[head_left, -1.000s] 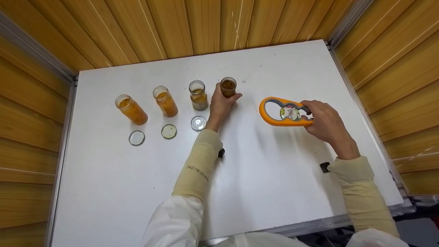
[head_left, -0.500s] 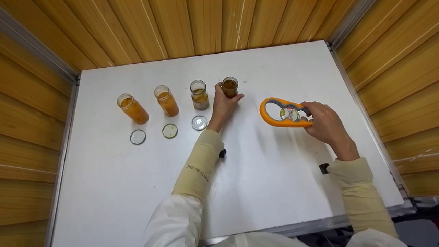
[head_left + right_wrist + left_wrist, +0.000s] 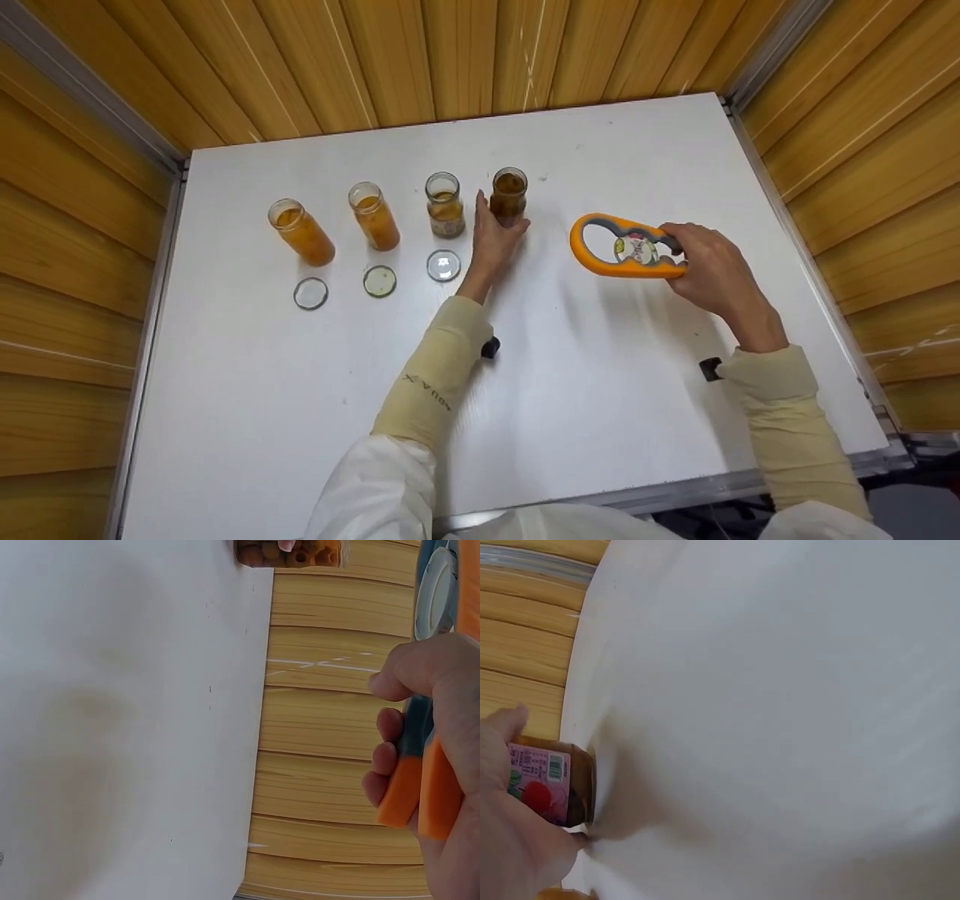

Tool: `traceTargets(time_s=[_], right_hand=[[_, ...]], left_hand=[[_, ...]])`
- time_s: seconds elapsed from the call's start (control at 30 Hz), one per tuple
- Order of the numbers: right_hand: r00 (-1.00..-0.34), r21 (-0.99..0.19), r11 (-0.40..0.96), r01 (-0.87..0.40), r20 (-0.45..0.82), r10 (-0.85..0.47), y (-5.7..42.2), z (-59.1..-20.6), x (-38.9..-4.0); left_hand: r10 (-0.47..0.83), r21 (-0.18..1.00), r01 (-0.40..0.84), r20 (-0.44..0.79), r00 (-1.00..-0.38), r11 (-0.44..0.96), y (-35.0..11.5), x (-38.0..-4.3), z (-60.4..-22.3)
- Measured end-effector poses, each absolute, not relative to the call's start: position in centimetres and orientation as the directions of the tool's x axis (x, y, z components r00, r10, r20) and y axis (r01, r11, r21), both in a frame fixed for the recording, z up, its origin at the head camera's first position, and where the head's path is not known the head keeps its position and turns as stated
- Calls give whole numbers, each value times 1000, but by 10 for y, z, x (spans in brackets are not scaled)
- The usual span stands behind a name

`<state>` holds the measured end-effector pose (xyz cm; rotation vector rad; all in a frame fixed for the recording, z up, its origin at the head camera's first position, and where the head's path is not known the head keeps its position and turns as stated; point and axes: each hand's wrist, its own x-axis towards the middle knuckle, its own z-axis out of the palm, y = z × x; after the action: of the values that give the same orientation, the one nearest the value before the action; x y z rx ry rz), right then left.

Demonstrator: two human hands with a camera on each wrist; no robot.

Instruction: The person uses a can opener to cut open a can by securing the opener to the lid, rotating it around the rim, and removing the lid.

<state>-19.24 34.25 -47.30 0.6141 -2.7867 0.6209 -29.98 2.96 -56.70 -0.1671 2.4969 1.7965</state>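
Note:
In the head view a brown-filled glass jar point(image 3: 509, 196) without a lid stands at the right end of a row of jars. My left hand point(image 3: 495, 244) is at its near side, fingers and thumb spread about its lower part. The left wrist view shows the pink label of this jar point(image 3: 540, 780) between thumb and fingers of the left hand point(image 3: 517, 840). To the right, my right hand point(image 3: 709, 266) grips an orange and grey jar opener point(image 3: 589, 259) above the table. A patterned lid point(image 3: 636, 248) sits inside the opener.
Two orange-filled jars point(image 3: 307, 238) point(image 3: 377, 225) and a jar with yellowish contents point(image 3: 447, 214) stand uncovered to the left. Before them lie three lids point(image 3: 310, 293) point(image 3: 379, 280) point(image 3: 443, 265). Wood-patterned walls point(image 3: 465, 60) border the white table point(image 3: 262, 420).
My left hand has drawn back slightly toward me and loosened around the brown-filled jar, which stays upright. The right hand still holds the jar opener in nearly the same place. The view has shifted slightly.

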Motion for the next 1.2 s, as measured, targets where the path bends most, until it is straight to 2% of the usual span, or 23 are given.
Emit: traceTargets(time_s=[0.13,0.23,0.53,0.8,0.93,1.2], right_hand=[[-879,-338,823,-456,316,-357,341,-475,-191],[-875,-337,819,-463,319,-364,338,-476,-191],[-862,-342,799,-495,305,-404,324,-479,-192],[-829,-326,771,-547,338,-446,304,-480,-182],[-815,-317,758,-570,334,-473,294,-476,-177],[-793,-303,736,-605,314,-522,280,-467,-168]], left_hand=[[-102,930,-201,-178,-979,306,29,-281,-558],[-93,928,-263,-247,-965,266,28,-267,-549],[182,904,-427,-424,-887,23,16,-220,-522],[432,868,-491,-413,-802,-81,5,-189,-507],[486,828,-534,-400,-777,-172,6,-178,-505],[517,742,-561,-338,-786,-367,13,-160,-507]])
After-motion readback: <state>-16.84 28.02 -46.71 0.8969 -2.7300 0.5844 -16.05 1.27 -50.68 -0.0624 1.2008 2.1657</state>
